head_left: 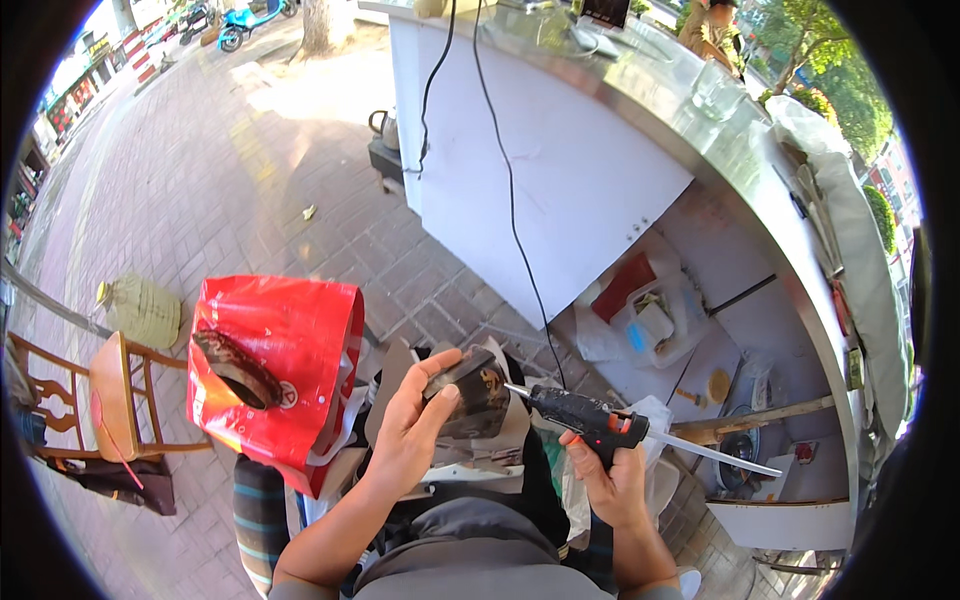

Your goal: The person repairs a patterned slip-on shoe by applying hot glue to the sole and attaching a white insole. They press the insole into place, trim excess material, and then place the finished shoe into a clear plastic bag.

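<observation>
Over my lap, my left hand (418,410) grips a dark glossy piece (470,400) with a gold-brown mark near its upper right; I cannot make out its exact kind. My right hand (608,470) is wrapped round the handle of a black hot glue gun (590,418). Its pale nozzle tip points left, at or very close to the dark piece's right edge; whether they touch I cannot tell. A long whitish glue stick (715,455) sticks out of the gun's back. A black cord (517,220) hangs down behind the gun.
A red bag (285,310) stands to my left, with a dark oval ring-shaped thing (238,370) on it. Beyond are a wooden chair (118,395) and a yellowish jug (143,312). A white counter (540,150) with open shelves rises ahead and right, holding a plastic tub (655,325).
</observation>
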`<state>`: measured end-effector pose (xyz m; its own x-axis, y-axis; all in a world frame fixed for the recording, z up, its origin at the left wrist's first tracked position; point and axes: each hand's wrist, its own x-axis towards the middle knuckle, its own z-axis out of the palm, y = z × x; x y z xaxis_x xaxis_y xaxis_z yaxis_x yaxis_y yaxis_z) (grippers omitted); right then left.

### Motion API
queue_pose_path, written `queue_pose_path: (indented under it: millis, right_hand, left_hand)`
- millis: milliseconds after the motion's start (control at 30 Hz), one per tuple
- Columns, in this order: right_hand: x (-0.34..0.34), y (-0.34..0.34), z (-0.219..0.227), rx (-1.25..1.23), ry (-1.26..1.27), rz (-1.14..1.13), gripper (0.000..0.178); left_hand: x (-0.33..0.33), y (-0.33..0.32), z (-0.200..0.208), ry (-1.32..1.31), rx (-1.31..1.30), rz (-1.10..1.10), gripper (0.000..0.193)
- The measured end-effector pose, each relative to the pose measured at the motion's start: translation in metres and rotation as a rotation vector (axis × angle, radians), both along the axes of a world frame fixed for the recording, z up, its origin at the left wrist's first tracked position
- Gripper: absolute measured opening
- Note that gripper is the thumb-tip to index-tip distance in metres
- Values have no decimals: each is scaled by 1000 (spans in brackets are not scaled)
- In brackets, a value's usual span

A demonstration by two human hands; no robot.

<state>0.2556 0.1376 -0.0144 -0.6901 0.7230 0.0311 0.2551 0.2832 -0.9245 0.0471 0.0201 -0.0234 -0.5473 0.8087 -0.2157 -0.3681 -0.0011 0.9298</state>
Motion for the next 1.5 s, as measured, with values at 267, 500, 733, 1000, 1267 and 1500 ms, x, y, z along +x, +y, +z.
queue_pose_path:
  millis: [267, 500, 733, 1000, 1267, 1500]
  right_hand:
    - [2, 1, 13, 173, -75, 116, 23]
    - [-6, 3, 20, 362, -18, 258, 31]
    - [-26, -7, 30, 344, -35, 318, 30]
    - [-39, -12, 28, 363, -28, 340, 28]
    - [-36, -12, 33, 361, -103, 295, 29]
    - [-27, -3, 30, 370, -157, 212, 33]
  left_hand:
    - [-1, -7, 2, -38, -155, -21, 45]
    - [2, -12, -5, -220, 54, -20, 49]
    - [2, -9, -5, -300, 140, -10, 53]
    - [0, -11, -2, -326, 131, -27, 54]
    - [0, -12, -5, -353, 146, -41, 55]
    - [-3, -14, -7, -320, 68, -58, 53]
